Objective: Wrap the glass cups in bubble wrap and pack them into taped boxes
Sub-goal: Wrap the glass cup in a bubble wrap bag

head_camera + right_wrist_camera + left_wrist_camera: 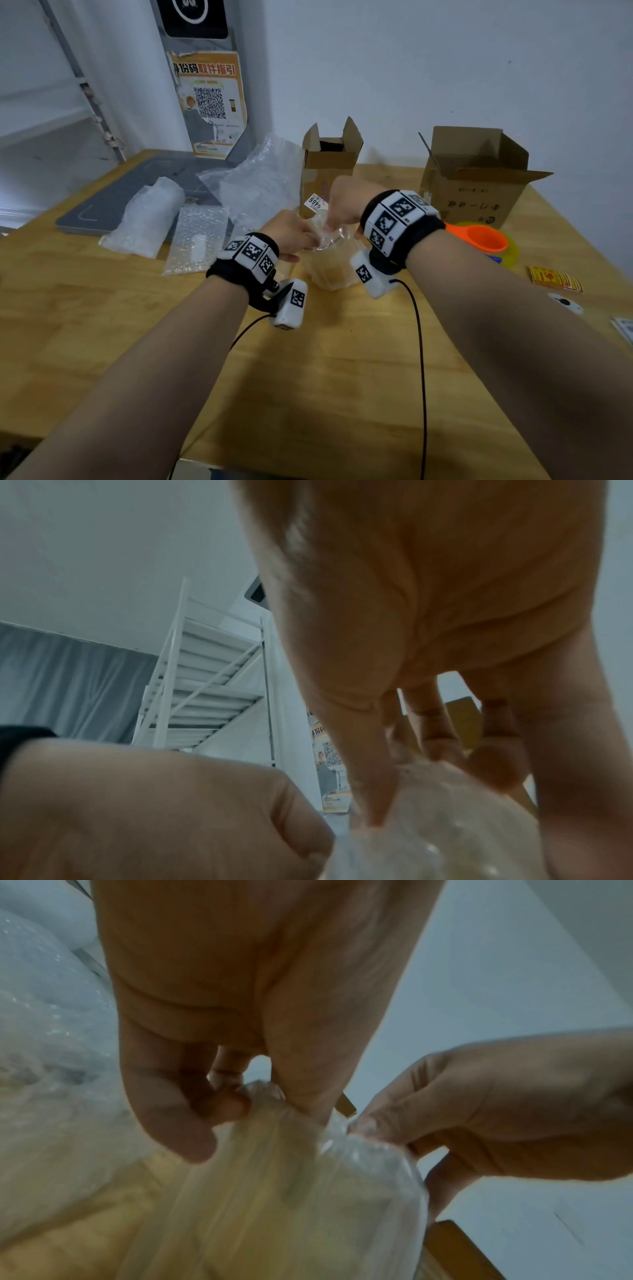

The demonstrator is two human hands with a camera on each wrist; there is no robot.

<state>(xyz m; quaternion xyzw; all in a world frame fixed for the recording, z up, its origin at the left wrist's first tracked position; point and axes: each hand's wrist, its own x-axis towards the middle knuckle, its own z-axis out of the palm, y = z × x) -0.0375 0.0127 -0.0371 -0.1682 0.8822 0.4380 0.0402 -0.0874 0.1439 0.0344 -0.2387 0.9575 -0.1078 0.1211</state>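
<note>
Overhead, both hands' fingers pinch bubble wrap (330, 260) — wooden table (308, 377), white wall (445, 68).

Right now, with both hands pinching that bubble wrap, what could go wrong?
1. Only the fingertips of the left hand and right hand pinch the bubble wrap, so it might slip and open.
2. The small box stands just behind the hands; a hand could perhaps knock it over.

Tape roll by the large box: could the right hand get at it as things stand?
Probably not yet: the path over the table to the tape roll looks free, but the right hand and left hand both pinch the bubble wrap.
</note>
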